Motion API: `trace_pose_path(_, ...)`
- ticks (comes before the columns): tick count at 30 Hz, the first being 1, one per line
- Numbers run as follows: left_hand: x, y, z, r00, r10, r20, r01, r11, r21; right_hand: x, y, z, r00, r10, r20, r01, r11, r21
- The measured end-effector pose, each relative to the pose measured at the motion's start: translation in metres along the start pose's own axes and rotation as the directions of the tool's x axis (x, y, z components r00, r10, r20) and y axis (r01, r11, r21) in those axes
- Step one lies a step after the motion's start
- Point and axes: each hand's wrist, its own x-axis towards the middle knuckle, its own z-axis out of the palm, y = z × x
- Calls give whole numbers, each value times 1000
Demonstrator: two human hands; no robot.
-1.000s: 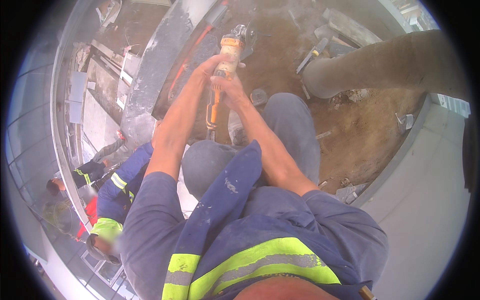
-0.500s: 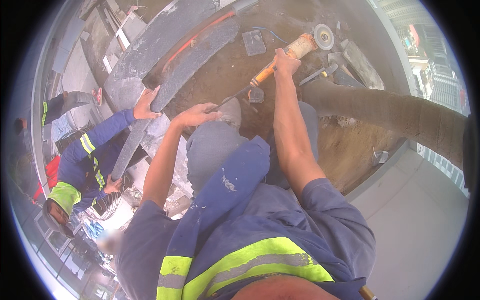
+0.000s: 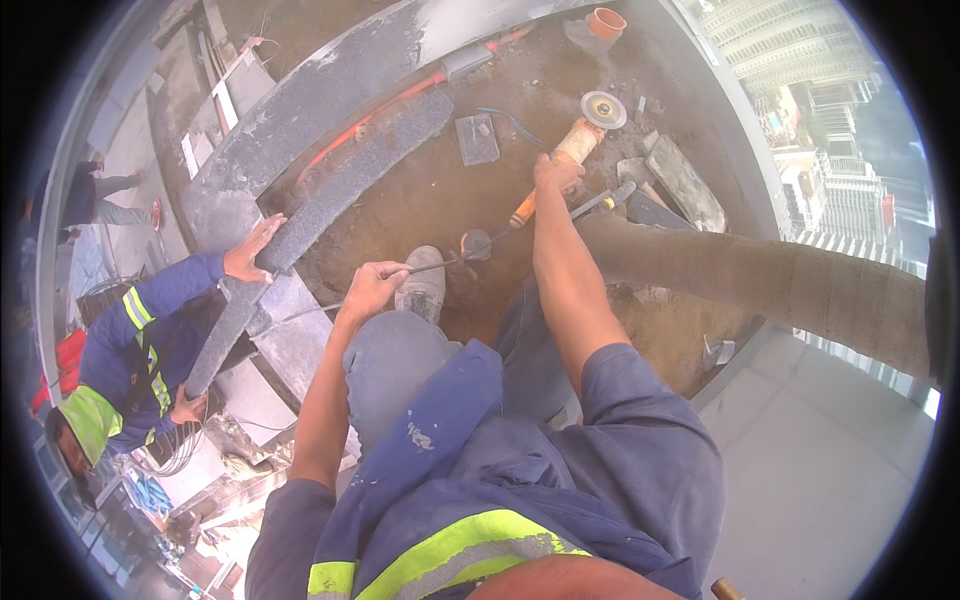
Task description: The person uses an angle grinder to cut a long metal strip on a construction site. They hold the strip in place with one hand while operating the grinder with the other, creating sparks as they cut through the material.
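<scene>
My right hand [image 3: 556, 175] is closed round the body of an orange angle grinder [image 3: 577, 143], whose round disc [image 3: 603, 110] points away from me above the soil. A dark cord [image 3: 430, 266] runs from the grinder's rear end back toward my left. Above my left knee, my left hand [image 3: 372, 290] pinches this cord between its fingers. A tape measure [image 3: 476, 244] lies on the soil beside the cord, near my shoe [image 3: 422, 285]. To my left, a co-worker [image 3: 150, 330] has both hands on a long, curved grey stone slab [image 3: 350, 185].
A thick brown trunk-like pipe [image 3: 740, 265] crosses at right. Near it lie a hand tool [image 3: 607, 198] and a stone block [image 3: 685, 180]. A flat grey box [image 3: 477, 139] rests on the soil. An orange pipe [image 3: 370, 122] runs behind the slab; an orange pipe end [image 3: 606, 23] stands farther off.
My left hand has gone from resting loosely near my knee to pinching the cord, which is now lifted. The whole view has shifted; my right hand still grips the grinder.
</scene>
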Motion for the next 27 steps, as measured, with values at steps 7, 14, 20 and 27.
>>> trace_pose_path(7, -35, 16, 16, 998, 20, -58, -6, 973, 231, 7, 8, -16, 976, -75, 205, 128, 958, -258)
trace_pose_path(14, -48, -51, -26, 795, 607, 0, -573, 751, 329, 5, -1, -1, 923, -56, 380, 95, 992, -85)
trace_pose_path(20, -47, -91, -75, 785, 173, -595, 51, 939, 339, 37, -3, 12, 901, -173, 399, 151, 985, 85)
trace_pose_path(27, -73, -124, -191, 605, -137, -784, 573, 758, 310, 23, 29, 22, 838, -143, 526, 331, 900, -283)
